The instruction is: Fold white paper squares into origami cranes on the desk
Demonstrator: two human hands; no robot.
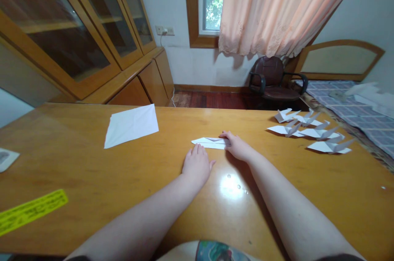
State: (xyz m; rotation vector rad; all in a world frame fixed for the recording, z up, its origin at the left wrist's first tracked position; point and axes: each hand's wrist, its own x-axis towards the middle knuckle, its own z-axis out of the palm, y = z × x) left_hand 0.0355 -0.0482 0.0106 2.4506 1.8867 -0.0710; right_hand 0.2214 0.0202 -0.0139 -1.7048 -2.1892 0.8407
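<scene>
Bare left hand (197, 164) and right hand (238, 147) touched narrow, folded white paper (212, 143)!
White paper cranes (317, 133) stood off right!

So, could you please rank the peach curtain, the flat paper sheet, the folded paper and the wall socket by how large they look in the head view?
1. Peach curtain, cut off by the frame
2. Flat paper sheet
3. Folded paper, partly covered
4. Wall socket

Folded paper (211, 143) on a table (123, 199), between a sheet (132, 125), left, and paper cranes (317, 133), right; chair (269, 73) beyond.
</scene>
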